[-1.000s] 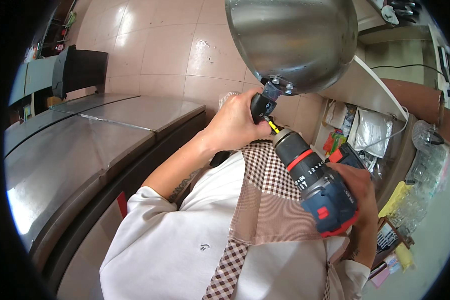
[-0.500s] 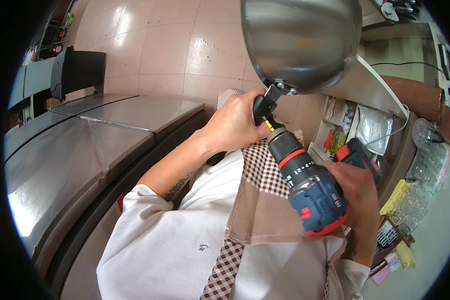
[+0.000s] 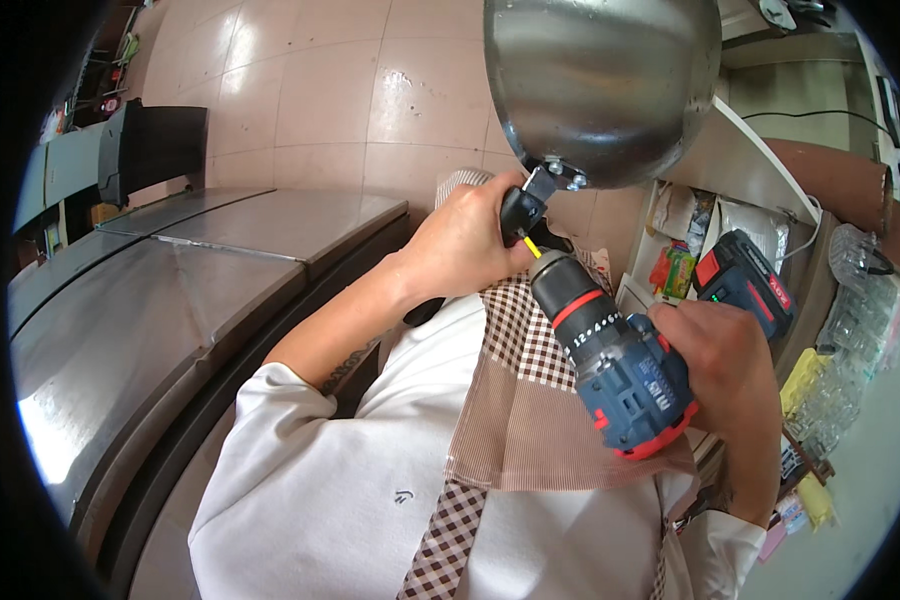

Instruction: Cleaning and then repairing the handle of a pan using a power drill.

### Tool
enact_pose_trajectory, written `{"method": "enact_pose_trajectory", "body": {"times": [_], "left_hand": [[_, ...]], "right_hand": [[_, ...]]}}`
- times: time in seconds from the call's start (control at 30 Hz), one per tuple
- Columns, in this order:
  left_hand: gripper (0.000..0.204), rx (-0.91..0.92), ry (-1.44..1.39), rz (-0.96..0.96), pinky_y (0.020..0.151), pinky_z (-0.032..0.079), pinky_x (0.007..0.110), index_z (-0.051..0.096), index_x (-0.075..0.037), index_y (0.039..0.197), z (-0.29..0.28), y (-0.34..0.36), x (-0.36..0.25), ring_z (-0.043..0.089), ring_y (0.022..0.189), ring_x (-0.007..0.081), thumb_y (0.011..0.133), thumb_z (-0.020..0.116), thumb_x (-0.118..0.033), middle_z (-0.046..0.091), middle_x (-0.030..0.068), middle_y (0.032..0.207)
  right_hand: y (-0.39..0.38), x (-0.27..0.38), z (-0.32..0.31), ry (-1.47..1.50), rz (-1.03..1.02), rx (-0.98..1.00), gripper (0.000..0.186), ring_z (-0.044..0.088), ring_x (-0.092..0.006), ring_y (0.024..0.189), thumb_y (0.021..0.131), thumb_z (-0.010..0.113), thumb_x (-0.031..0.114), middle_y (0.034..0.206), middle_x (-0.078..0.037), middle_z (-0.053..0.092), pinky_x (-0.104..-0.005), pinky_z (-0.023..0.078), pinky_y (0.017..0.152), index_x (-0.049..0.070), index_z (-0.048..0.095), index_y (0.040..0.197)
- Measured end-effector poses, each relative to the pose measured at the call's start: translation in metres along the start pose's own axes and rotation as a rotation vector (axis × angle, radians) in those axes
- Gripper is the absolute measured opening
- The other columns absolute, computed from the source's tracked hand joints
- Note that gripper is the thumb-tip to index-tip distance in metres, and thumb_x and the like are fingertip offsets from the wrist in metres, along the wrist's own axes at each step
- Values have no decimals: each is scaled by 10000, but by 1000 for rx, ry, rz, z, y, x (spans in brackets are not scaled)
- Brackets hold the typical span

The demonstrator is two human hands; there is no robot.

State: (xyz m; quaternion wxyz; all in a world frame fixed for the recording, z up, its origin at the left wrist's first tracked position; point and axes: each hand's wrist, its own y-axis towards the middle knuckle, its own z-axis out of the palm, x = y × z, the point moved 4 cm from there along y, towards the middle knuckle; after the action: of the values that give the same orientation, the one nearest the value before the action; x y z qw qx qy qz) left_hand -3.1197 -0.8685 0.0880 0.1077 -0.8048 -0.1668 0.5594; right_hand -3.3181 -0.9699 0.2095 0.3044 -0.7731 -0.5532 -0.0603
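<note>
My left hand (image 3: 467, 238) is closed around the black handle (image 3: 520, 212) of a metal pan (image 3: 605, 85). The pan's rounded grey underside faces me, and a bracket with shiny rivets joins it to the handle. My right hand (image 3: 715, 345) grips a blue, black and red cordless drill (image 3: 620, 375), its battery pack out to the right. From the drill's chuck a thin bit with a yellow part (image 3: 533, 246) points up-left to the handle beside my left fingers. Whether its tip touches or enters the handle I cannot tell.
On the left runs a metal worktop (image 3: 170, 290). An opened drawer with packets (image 3: 676, 272) lies to the right, below a white panel. Clear plastic containers (image 3: 842, 350) and a yellow packet (image 3: 802, 383) rest farther right. Pink floor tiles (image 3: 320, 100) stretch ahead.
The drill has turned in my right hand, its battery pack swinging outward to the right and into fuller view. My right forearm has shifted right; the pan and left hand have barely moved.
</note>
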Motion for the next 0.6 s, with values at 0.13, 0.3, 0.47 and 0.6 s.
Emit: {"method": "enact_pose_trajectory", "body": {"times": [0.13,0.3,0.47,0.6], "left_hand": [[449,-25,-17,32,668,515,409,540,58,1100,3,-1,-1,654,702,383,697,704,-50,627,230,702],[460,7,2,40,672,513,416,537,59,1113,7,1,2,657,717,386,694,698,-45,631,249,730],[536,-43,9,66,688,524,404,525,67,1174,6,2,0,670,719,364,689,716,-56,647,241,755],[601,-77,-30,-35,711,536,391,512,72,1226,2,2,2,678,728,347,683,729,-66,665,223,770]], "right_hand": [[0,-2,-2,72,-3,11,302,619,-285,697,670,630,15,738,-91,562,-372,494,615,67,602,966],[-1,-5,-2,58,-2,35,429,618,-294,704,617,733,120,755,-95,567,-383,490,617,75,586,1017],[-4,-19,11,281,29,62,537,645,-319,782,586,800,205,816,-117,621,-400,500,660,75,584,1060],[-1,-19,26,614,98,66,604,661,-349,838,575,844,287,891,-155,672,-397,511,710,58,599,1077]]}}
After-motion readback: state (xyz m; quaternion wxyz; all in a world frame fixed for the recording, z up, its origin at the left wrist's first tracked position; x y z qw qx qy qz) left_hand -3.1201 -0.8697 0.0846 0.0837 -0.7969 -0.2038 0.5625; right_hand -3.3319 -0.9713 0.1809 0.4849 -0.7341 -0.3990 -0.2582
